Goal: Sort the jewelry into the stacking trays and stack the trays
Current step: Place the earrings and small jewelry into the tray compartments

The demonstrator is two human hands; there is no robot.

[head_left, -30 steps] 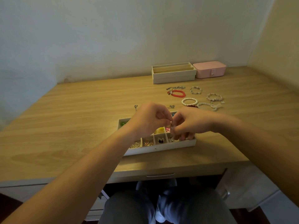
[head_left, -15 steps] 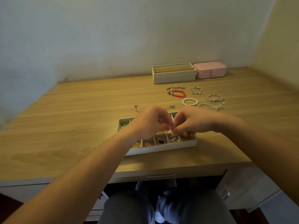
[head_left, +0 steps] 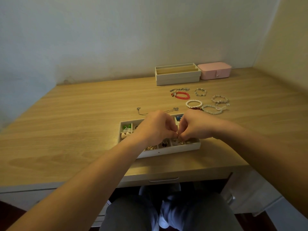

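Just above tray (head_left: pixel 175 150), left hand (head_left: pixel 156 129), right hand (head_left: pixel 195 129), pinching small piece (head_left: pixel 177 134)

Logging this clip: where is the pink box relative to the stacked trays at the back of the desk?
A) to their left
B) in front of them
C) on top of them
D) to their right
D: the pink box sits on the desk just right of the stacked trays, by the back wall.

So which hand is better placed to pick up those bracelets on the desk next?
Probably the right hand. Both hands meet over the compartment tray, seemingly pinching a small piece, but the bracelets lie beyond the tray on the right hand's side; the left hand would have to cross over.
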